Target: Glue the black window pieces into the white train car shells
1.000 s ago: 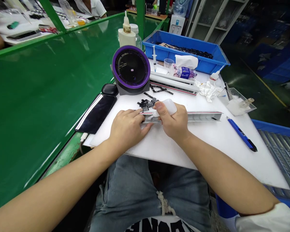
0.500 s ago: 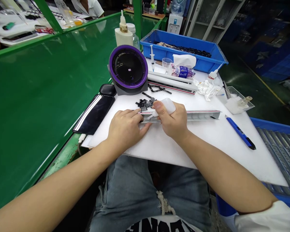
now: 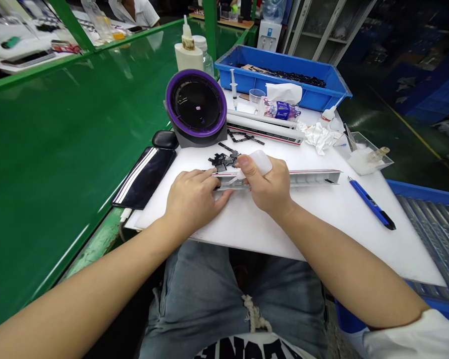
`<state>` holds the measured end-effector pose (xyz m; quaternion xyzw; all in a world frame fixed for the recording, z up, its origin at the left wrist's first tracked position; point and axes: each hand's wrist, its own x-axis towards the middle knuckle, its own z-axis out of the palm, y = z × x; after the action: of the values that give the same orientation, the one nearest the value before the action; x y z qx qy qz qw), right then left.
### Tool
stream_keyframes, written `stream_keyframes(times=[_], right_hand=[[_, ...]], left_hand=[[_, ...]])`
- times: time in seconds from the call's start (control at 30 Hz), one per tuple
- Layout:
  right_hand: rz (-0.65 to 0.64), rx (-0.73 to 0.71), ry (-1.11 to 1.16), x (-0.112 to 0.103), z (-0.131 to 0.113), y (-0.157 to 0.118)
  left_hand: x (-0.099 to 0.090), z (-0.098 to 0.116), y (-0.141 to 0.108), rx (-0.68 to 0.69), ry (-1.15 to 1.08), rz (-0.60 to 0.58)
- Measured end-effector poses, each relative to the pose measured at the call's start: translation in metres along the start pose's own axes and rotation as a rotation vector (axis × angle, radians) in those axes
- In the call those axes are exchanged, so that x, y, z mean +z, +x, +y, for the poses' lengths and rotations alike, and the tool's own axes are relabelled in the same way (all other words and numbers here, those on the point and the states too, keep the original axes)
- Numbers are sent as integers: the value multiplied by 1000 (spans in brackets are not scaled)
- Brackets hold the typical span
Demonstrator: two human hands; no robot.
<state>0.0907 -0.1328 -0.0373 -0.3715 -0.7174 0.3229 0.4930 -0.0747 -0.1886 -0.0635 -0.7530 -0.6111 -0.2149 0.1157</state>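
A long white channel-shaped piece with a red stripe (image 3: 312, 178) lies across the white board, its hollow side facing me. My left hand (image 3: 192, 199) grips its left end between fingers and thumb. In my right hand (image 3: 271, 187) is a small white squeeze bottle (image 3: 261, 162), tilted, its nozzle pointing down and left into the channel near my left fingertips. Whether anything comes out of the nozzle is too small to tell. Small black parts (image 3: 222, 160) lie in a pile just behind the channel. Further back rest similar white striped pieces (image 3: 265, 128).
A round purple-rimmed device (image 3: 196, 103) stands behind my left hand, with a black phone (image 3: 144, 177) to its left. At the back are a blue bin (image 3: 284, 89), tissues (image 3: 282, 108) and a syringe (image 3: 233, 89). A blue pen knife (image 3: 371, 203) lies right. Green conveyor (image 3: 60, 149) runs left.
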Motion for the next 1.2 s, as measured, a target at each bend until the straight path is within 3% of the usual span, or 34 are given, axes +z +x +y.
stream_keyframes(times=[0.3, 0.43, 0.53, 0.63, 0.77, 0.87, 1.07, 1.2], right_hand=[[2, 16, 55, 1, 0, -1], [70, 100, 231, -8, -4, 7], [130, 163, 516, -40, -6, 26], [54, 209, 667, -96, 1, 46], [44, 242, 606, -167, 24, 59], [95, 206, 601, -192, 44, 62], [107, 306, 387, -194, 73, 70], [29, 302, -44, -188, 93, 73]], left_hand=[[0, 0, 1, 4, 29, -8], [1, -1, 0, 11, 30, -2], [2, -3, -1, 24, 30, 19], [3, -5, -1, 40, 41, 43], [4, -8, 0, 60, 52, 55], [4, -10, 1, 86, 53, 71], [6, -13, 4, 145, 100, 132], [5, -14, 3, 171, 125, 150]])
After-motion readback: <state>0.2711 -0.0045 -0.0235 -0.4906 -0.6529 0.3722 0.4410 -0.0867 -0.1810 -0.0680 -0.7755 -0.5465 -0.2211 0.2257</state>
